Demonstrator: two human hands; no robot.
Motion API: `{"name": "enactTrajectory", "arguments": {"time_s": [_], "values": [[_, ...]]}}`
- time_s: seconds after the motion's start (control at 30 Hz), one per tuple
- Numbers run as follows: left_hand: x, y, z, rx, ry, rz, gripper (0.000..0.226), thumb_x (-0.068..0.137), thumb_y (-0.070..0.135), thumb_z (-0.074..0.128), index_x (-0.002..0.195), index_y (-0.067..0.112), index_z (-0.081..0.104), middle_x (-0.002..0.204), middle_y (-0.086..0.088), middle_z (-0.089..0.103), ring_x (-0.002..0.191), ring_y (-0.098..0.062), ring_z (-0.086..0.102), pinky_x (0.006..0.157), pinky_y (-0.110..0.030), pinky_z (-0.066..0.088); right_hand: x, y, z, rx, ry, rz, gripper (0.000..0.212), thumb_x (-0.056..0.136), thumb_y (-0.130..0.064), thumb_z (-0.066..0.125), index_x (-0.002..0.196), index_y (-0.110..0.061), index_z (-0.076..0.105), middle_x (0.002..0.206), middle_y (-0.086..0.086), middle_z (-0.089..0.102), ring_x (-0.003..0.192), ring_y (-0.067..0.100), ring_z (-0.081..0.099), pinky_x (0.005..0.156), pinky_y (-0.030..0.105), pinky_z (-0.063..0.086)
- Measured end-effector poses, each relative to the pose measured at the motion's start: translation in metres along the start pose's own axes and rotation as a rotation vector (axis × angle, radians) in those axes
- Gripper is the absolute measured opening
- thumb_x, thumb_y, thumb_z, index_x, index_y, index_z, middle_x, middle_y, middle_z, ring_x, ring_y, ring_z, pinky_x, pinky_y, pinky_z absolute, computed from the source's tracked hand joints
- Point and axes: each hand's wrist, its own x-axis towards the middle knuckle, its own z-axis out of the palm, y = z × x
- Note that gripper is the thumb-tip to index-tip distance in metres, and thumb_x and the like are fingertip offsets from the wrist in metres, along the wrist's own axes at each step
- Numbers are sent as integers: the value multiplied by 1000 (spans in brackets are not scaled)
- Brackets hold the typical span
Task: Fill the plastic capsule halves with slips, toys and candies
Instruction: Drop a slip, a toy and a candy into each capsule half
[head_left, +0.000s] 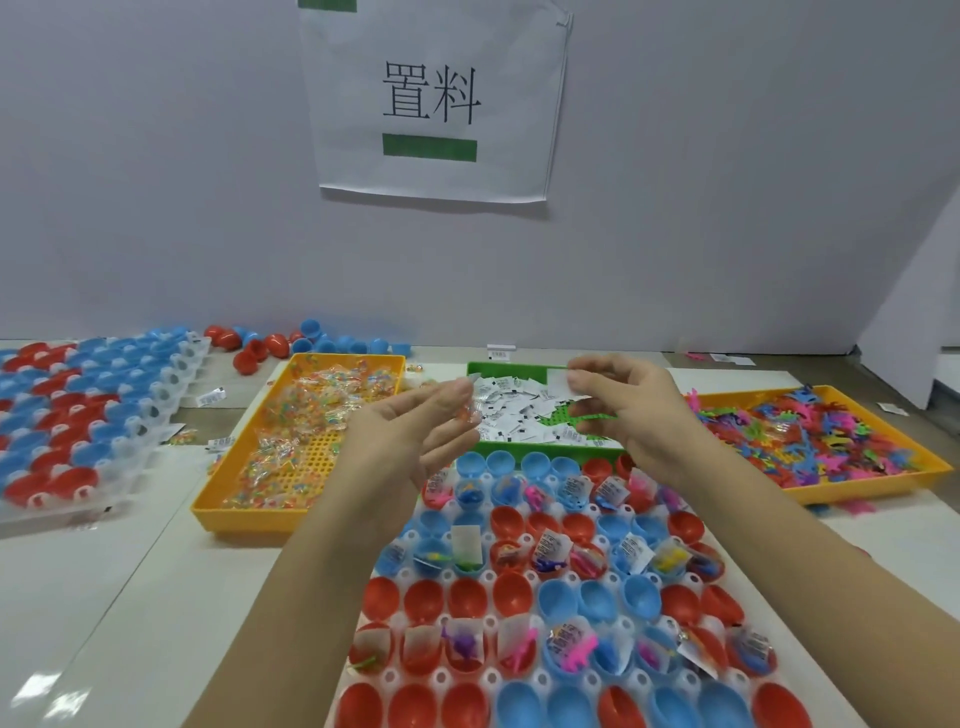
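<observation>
The left hand (415, 436), palm up, holds a small clear candy packet (469, 402) at its fingertips. The right hand (628, 410) pinches a white paper slip (558, 376), its long axis sideways. The red and blue plastic capsule halves (597, 597) lie below both hands, toward the person, probably nearer the right one.

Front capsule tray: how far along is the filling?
Done: three rows of capsule halves hold slips and toys. In hand: the right hand pinches a white slip above the green tray; the left hand is raised beside it, grip unclear. Left: the rows between are empty; candies, heaped in the left yellow tray, I cannot confirm in any.
</observation>
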Motion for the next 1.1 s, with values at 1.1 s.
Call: {"name": "enactTrajectory", "arguments": {"time_s": [1.1], "values": [[-20,4,13,374,-167,10,23,76,-7,71,89,11,75,83,-14,76,74,-22,75,61,-19,58,-26,-48,-16,-495,-64,-253,24,82,-16,75,99,-29,63,99,4,64,79,19,67,57,29,60]]}}
